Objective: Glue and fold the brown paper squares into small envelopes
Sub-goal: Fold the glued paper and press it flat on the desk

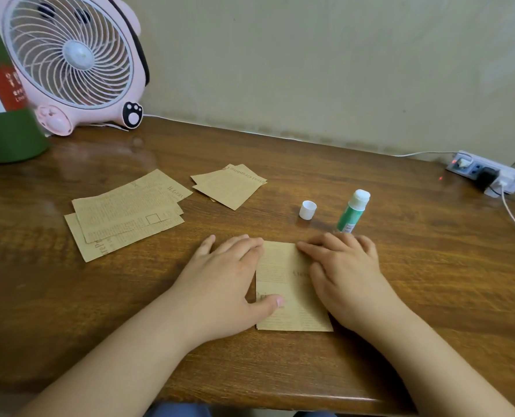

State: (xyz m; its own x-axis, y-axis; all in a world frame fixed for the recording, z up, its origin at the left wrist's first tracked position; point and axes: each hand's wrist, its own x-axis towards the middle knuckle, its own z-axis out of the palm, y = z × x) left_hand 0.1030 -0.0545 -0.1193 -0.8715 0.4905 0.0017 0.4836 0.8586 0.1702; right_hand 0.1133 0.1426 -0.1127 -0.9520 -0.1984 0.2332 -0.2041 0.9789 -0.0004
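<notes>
The folded brown paper (283, 293) lies on the wooden table (310, 371) right in front of the person, its long axis running away from them, near edge toward the table's front. It looks already doubled over into a narrow rectangle — so the step in hand seems to be pressing a glued fold flat.

Both hands lie on it from opposite sides. The left hand (223, 272) covers the paper's left edge, fingers flat along the far-left corner and the thumb pressing the lower left part. The right hand (345, 272) covers the right edge, fingers laid across the far-right corner. Neither hand clasps anything — the fingers are spread and pressing down. The two hands are equally close to the paper.

Just beyond the paper, on its far-right side, stands the uncapped green glue stick (352, 212), tilted, nearest the right hand; if more glue is wanted, that hand has the shorter reach. Its white cap (307, 209) stands just left of it.

Farther beyond the paper, to the left, lie a loose stack of unfolded sheets (124, 212) and a smaller pile of folded pieces (229, 186).
</notes>
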